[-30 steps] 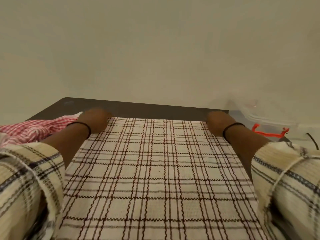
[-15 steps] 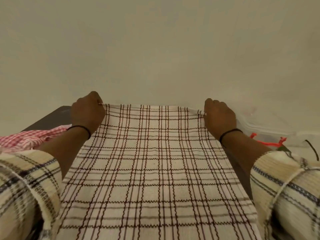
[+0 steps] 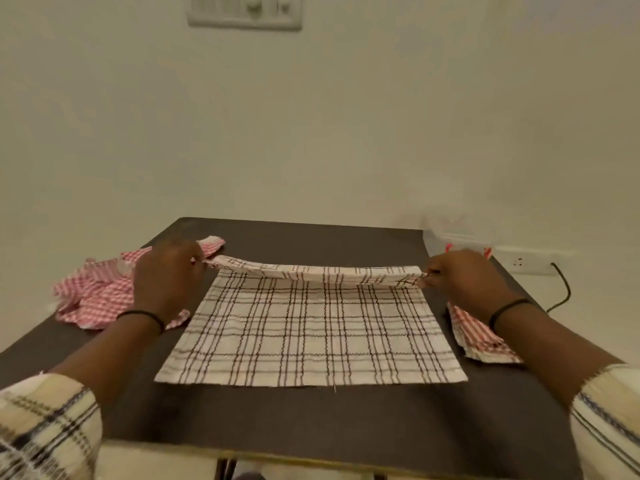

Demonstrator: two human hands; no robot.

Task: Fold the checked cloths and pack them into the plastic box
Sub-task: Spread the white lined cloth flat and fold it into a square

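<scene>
Risk: if the 2 hands move unevenly the fold lands skewed; a slipped corner drops the edge. Left hand (image 3: 166, 277) at 10 o'clock and right hand (image 3: 460, 278) at 2 o'clock each pinch a far corner of the brown-checked cloth (image 3: 311, 327), raised above the desk (image 3: 311, 414), knuckles up. Plastic box (image 3: 457, 233) sits at 1 o'clock.

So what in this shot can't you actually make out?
- Plastic box, head view: pale and blurred against the wall; contents unreadable, its near part hidden by the right hand.
- Folded red checked cloth: partly covered by the right forearm, so the layer count is unclear.
- Crumpled red checked cloth: partly behind the left hand.
- Wall switch plate: cut off by the top edge, blurred.
</scene>
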